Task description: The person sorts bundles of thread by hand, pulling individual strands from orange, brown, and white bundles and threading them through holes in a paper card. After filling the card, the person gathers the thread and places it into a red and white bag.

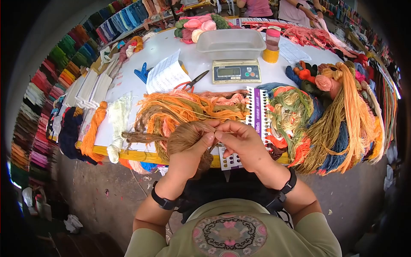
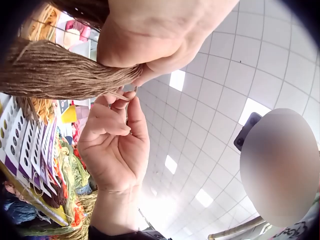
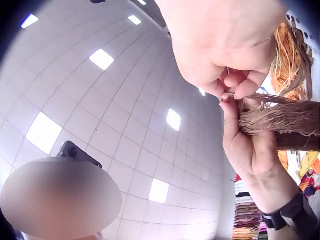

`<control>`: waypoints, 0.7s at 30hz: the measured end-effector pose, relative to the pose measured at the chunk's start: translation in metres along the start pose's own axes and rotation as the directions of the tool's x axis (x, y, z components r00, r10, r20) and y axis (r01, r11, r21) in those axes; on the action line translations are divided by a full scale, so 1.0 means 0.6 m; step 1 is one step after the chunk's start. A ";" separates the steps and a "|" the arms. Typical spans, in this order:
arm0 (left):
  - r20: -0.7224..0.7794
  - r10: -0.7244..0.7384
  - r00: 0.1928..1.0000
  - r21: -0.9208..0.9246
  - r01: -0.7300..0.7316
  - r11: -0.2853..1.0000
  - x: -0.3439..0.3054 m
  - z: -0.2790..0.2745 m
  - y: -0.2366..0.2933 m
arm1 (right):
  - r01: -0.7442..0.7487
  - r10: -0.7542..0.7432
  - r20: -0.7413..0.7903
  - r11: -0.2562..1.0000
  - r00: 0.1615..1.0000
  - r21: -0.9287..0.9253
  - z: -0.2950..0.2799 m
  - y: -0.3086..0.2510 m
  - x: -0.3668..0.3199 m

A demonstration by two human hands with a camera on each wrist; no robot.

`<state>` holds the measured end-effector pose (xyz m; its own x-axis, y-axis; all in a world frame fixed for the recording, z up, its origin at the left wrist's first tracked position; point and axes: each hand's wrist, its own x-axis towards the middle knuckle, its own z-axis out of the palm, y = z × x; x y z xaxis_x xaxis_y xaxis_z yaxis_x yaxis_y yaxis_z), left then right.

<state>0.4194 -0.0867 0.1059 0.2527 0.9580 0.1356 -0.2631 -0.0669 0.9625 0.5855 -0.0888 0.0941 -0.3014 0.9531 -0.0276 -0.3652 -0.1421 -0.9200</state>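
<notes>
A bunched skein of brown thread (image 1: 185,138) lies in my left hand (image 1: 188,160), whose fingers and thumb grip it near one end. My right hand (image 1: 248,147) meets it there, thumb and forefinger pinching a few brown strands at the skein's tip. In the left wrist view the brown strands (image 2: 60,72) gather to a narrow end between both sets of fingertips. The right wrist view shows the fingertips of both hands nearly together, with loose strands (image 3: 285,117) fanning out behind. Below the hands sits a white card with holes (image 1: 230,162).
Orange thread (image 1: 171,105) is heaped behind the hands, beside a purple-striped holed card (image 1: 257,107). Multicoloured skeins (image 1: 342,111) crowd the right. Farther back are red-handled scissors (image 1: 198,79), a paper sheet (image 1: 166,73), a digital scale (image 1: 236,72) bearing a plastic tub (image 1: 231,43), and a jar (image 1: 272,39).
</notes>
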 end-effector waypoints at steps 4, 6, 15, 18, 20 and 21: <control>0.002 0.037 0.999 0.068 -0.037 0.997 -0.002 -0.001 -0.003 | 0.027 -0.027 -0.005 1.000 1.000 -0.001 0.002 0.002 0.003; 0.016 0.035 0.999 0.034 -0.036 0.999 -0.002 -0.007 -0.009 | 0.016 -0.012 -0.031 0.992 0.999 0.128 0.004 0.003 0.001; 0.125 -0.060 0.990 -0.404 0.106 0.908 0.006 -0.004 0.004 | -0.056 0.043 0.043 0.920 0.998 0.388 -0.019 0.015 0.007; 0.160 -0.038 0.986 -0.357 0.094 0.930 0.007 -0.006 -0.006 | -0.008 0.015 -0.028 0.976 0.999 0.218 0.000 0.009 0.005; 0.184 -0.040 0.982 -0.327 0.100 0.940 0.004 -0.006 -0.014 | 0.055 -0.055 -0.002 0.992 0.998 0.110 0.009 0.011 0.004; 0.186 -0.040 0.982 -0.287 0.093 0.953 0.001 -0.005 -0.017 | 0.123 -0.123 0.030 0.992 0.992 0.004 0.011 0.012 0.002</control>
<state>0.4193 -0.0848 0.0955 0.4316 0.8914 0.1382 -0.4947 0.1057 0.8626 0.5767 -0.0905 0.0899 -0.2810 0.9547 0.0976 -0.4032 -0.0251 -0.9148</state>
